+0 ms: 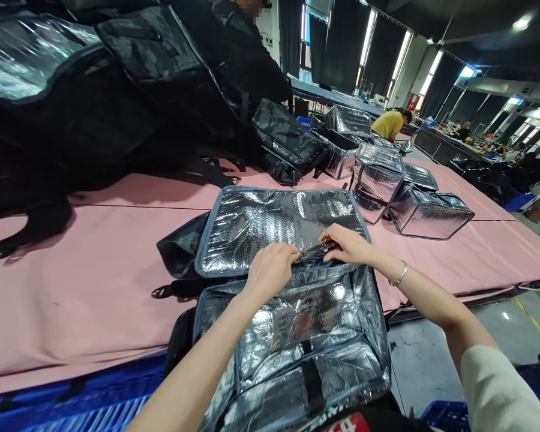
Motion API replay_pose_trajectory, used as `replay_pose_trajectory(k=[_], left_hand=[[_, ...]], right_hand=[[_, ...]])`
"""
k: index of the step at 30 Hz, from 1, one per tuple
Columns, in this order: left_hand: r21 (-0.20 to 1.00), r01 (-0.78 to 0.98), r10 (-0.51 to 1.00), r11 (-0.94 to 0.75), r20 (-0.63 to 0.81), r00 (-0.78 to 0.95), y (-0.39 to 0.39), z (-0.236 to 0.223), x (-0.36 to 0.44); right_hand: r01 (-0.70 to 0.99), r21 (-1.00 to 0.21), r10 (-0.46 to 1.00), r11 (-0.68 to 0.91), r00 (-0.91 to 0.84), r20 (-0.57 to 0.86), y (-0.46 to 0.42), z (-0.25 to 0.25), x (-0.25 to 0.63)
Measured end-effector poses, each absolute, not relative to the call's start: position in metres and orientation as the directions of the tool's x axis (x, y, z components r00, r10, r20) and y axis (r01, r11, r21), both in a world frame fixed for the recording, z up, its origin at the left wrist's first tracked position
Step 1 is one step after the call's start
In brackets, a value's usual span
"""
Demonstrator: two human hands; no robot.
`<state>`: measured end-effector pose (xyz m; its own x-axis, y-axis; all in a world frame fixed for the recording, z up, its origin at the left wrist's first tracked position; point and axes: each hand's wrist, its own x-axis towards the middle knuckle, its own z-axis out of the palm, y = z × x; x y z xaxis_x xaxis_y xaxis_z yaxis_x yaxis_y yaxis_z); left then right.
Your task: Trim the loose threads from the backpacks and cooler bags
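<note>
An insulated bag (297, 306) with a silver foil lining stands open in front of me, its quilted lid (270, 222) folded back on the pink table covering. At the hinge between lid and body, my left hand (272, 264) is closed, pinching a piece of thin black fabric (311, 252). My right hand (348, 245) is closed at the other end of this fabric, around a small dark object (330, 245) whose kind I cannot make out. A black strap (314, 384) runs down the bag's near foil panel.
Foil-lined bags (380, 174) stand at the back right on the pink covering (94, 282). Dark camouflage bags (148, 45) are piled at the left, by a person in dark clothes (252, 60). A blue crate (112, 414) is below the near edge. Another person (389, 124) bends over farther off.
</note>
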<state>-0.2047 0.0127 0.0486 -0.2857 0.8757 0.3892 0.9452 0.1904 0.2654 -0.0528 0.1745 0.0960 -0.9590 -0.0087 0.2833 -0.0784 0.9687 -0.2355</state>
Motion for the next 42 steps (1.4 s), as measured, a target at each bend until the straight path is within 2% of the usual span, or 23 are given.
replay_pose_trajectory(k=[2,6,9,12,15,17,22,24,27,29,32,38,42], left_hand=[[0.266,0.946,0.857,0.182,0.430,-0.286,0.014,0.047,-0.204],[0.267,0.948,0.796,0.175,0.528,-0.296,0.012,0.043,-0.193],[0.262,0.953,0.661,0.152,0.690,-0.295,0.005,0.035,-0.179],[0.194,0.967,0.562,0.168,0.787,-0.255,0.001,0.026,-0.165],[0.124,0.956,0.556,0.264,0.791,-0.256,0.003,0.021,-0.153],[0.121,0.940,0.561,0.318,0.776,-0.289,0.008,0.020,-0.148],[0.251,0.930,0.632,0.269,0.683,-0.367,0.017,0.020,-0.143],[0.319,0.918,0.656,0.238,0.644,-0.393,0.017,0.020,-0.144],[0.368,0.904,0.672,0.218,0.615,-0.413,0.017,0.019,-0.147],[0.380,0.900,0.674,0.214,0.610,-0.417,0.017,0.019,-0.148],[0.398,0.894,0.673,0.208,0.605,-0.426,0.016,0.021,-0.148],[0.410,0.888,0.675,0.206,0.598,-0.433,0.015,0.023,-0.147],[0.421,0.884,0.672,0.201,0.598,-0.437,0.018,0.022,-0.148]], right_hand=[[-0.003,-0.323,0.077,0.946,-0.969,0.236,0.172,0.091,-0.045],[0.196,-0.379,0.274,0.905,-0.947,0.165,0.168,0.079,-0.043],[0.247,-0.399,0.330,0.883,-0.931,0.154,0.171,0.074,-0.051],[0.276,-0.414,0.361,0.867,-0.922,0.141,0.173,0.073,-0.056],[0.286,-0.416,0.372,0.863,-0.918,0.141,0.172,0.073,-0.057],[0.288,-0.410,0.374,0.865,-0.915,0.148,0.171,0.074,-0.057],[0.280,-0.383,0.371,0.880,-0.909,0.189,0.167,0.077,-0.050],[0.257,-0.320,0.343,0.912,-0.905,0.251,0.168,0.079,-0.044],[0.170,-0.085,0.189,0.982,-0.913,0.361,0.172,0.079,-0.034],[0.096,0.081,0.059,0.992,-0.923,0.381,0.176,0.077,-0.029],[0.016,0.237,-0.078,0.971,-0.921,0.383,0.179,0.073,-0.025],[-0.091,0.372,-0.240,0.924,-0.895,0.377,0.176,0.071,-0.030],[-0.063,0.350,-0.201,0.935,-0.906,0.372,0.172,0.071,-0.034]])
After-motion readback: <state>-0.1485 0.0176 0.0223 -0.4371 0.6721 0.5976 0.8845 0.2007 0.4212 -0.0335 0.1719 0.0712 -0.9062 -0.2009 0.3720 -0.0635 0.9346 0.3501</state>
